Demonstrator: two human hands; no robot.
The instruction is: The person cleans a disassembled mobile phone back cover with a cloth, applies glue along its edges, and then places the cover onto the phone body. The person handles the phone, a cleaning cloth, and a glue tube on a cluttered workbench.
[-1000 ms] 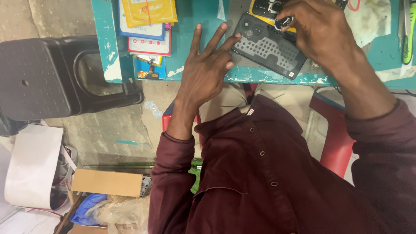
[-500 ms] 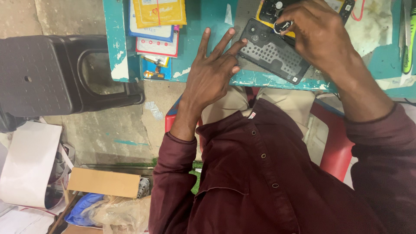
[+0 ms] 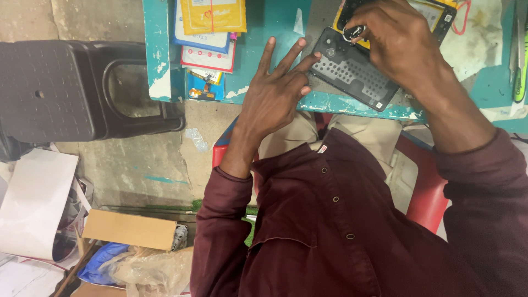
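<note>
A dark, opened phone body (image 3: 352, 74) with a grid of small holes lies tilted on the teal table (image 3: 264, 33) near its front edge. My left hand (image 3: 275, 93) rests flat beside it with fingers spread. Its fingertips touch the phone's left end. My right hand (image 3: 401, 44) hovers over the phone's upper part, pinching a small silvery metal piece (image 3: 352, 33) between thumb and fingers. A yellow and black item (image 3: 434, 14) lies partly hidden under that hand.
Flat packets (image 3: 209, 27) are stacked on the table's left part, and a green pen (image 3: 520, 60) lies at the far right. A black plastic stool (image 3: 66, 88) stands left of the table. I sit on a red chair (image 3: 434, 192). A cardboard box (image 3: 129, 228) and bags are on the floor.
The view has shifted slightly, so the table sits higher in the picture. Both hands stay at the phone, with my right hand still pinching the small metal piece.
</note>
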